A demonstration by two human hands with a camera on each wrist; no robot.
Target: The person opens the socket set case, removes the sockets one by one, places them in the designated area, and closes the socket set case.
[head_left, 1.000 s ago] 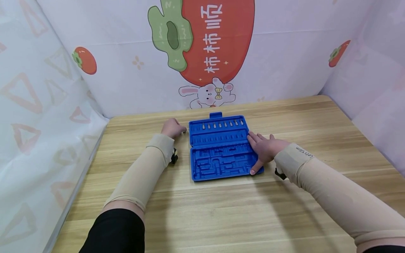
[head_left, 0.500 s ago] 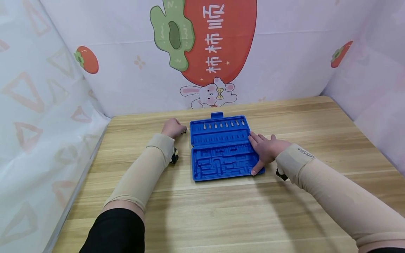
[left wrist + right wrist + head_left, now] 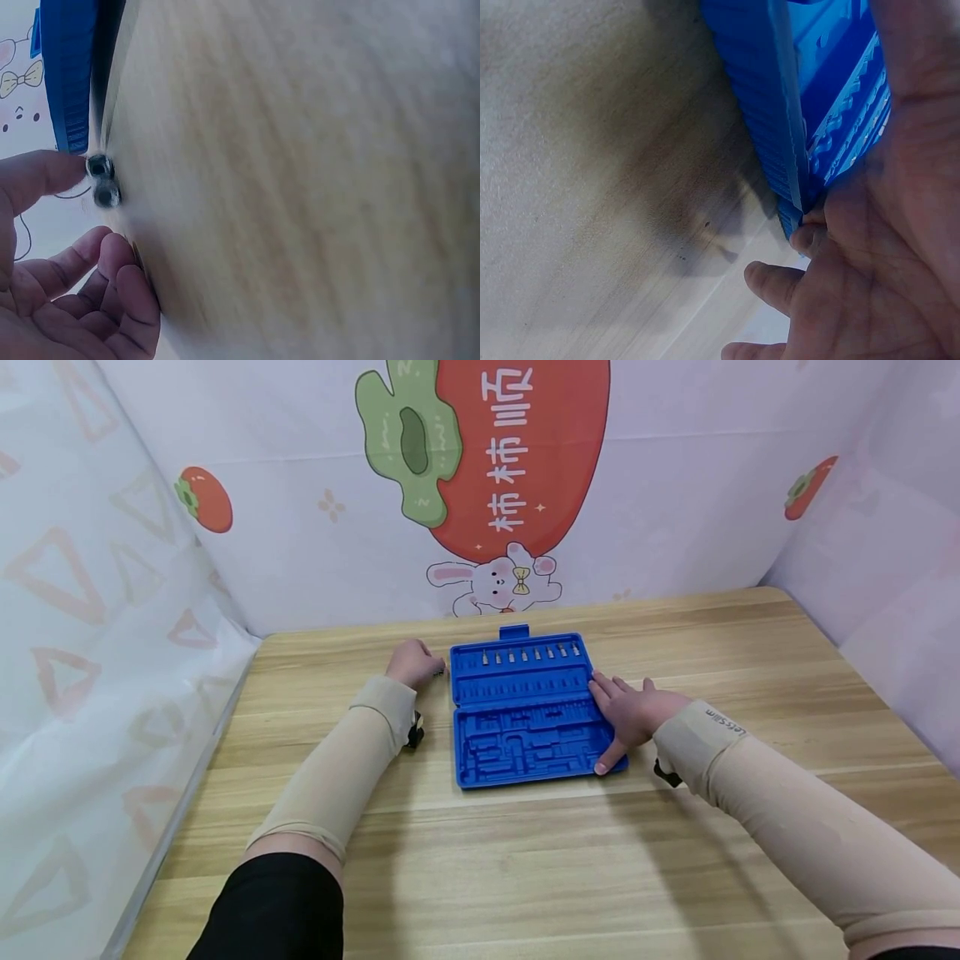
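A blue plastic bit case (image 3: 525, 710) lies opened flat on the table. Several small metal screwdriver bits (image 3: 524, 656) stand in a row along its far half, while the moulded recesses of its near half hold nothing. Left of the case is my left hand (image 3: 410, 664), low at the table. In the left wrist view one fingertip meets two small hollow metal sockets (image 3: 106, 193); the other fingers curl below, with a gap showing. I cannot tell whether the sockets are pinched. My right hand (image 3: 633, 714) rests with spread fingers along the case's right side, thumb at the near corner.
The wooden table (image 3: 525, 868) reaches back to a white patterned cloth (image 3: 675, 510) that stands as a wall behind it. Similar cloth hangs at the left and right. A blue latch tab (image 3: 513, 632) sticks out from the case's far edge.
My left hand has shifted slightly to the right, toward the case, and the small sockets sit closer under its fingertips. The right hand and the case keep their places.
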